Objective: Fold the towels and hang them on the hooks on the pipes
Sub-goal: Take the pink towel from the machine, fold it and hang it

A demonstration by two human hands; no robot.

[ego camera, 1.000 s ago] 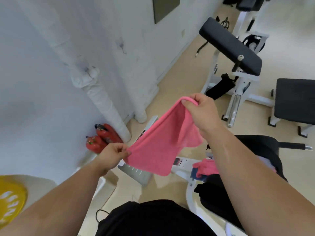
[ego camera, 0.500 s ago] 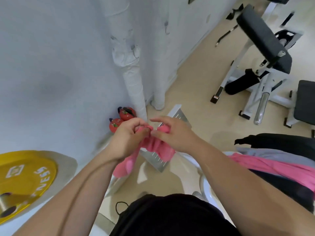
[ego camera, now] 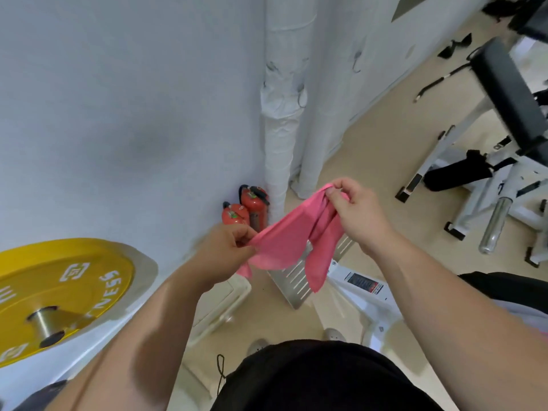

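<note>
A pink towel (ego camera: 292, 235) stretches in the air between my two hands, folded over with loose ends hanging down. My left hand (ego camera: 225, 250) pinches its lower left end. My right hand (ego camera: 355, 209) pinches the upper right end, held higher. Straight ahead stand two white wrapped pipes (ego camera: 281, 120) against the wall. A small metal hook (ego camera: 356, 62) shows on the right-hand pipe and another hook (ego camera: 301, 96) on the left-hand one; both are bare.
Two red fire extinguishers (ego camera: 246, 207) stand at the foot of the pipes. A yellow weight plate (ego camera: 59, 292) is at my left. A white gym bench with a black pad (ego camera: 510, 93) stands at the right. A white machine frame (ego camera: 355, 289) is below my hands.
My hands, held together on the bunched towel half a second ago, have drawn apart, the right one rising, and the towel is stretched out again. The view has turned toward the pipes.
</note>
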